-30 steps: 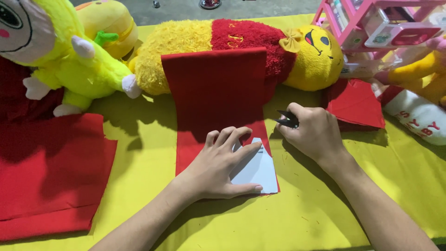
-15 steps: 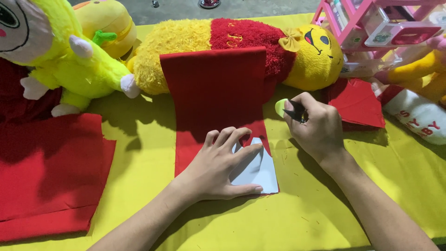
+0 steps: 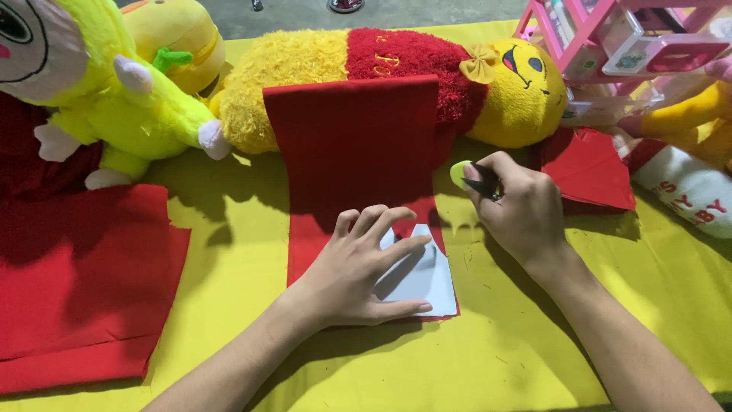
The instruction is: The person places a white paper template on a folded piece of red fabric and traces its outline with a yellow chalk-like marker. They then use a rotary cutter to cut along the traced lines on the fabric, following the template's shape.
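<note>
- Left hand (image 3: 364,268) — open, fingers spread, palm pressed flat on a pale grey paper template (image 3: 418,275).
- Template lies on the near end of a red felt strip (image 3: 352,145), partly under the left hand's fingers; its right edge shows bare.
- Strip runs from the template up onto a long yellow-and-red plush toy (image 3: 396,76).
- Right hand (image 3: 518,207) — closed around a small tool with a light-green end (image 3: 467,177), held just right of the strip, above the yellow table cover (image 3: 534,358).
- More red felt (image 3: 76,290) lies well to the left.
</note>
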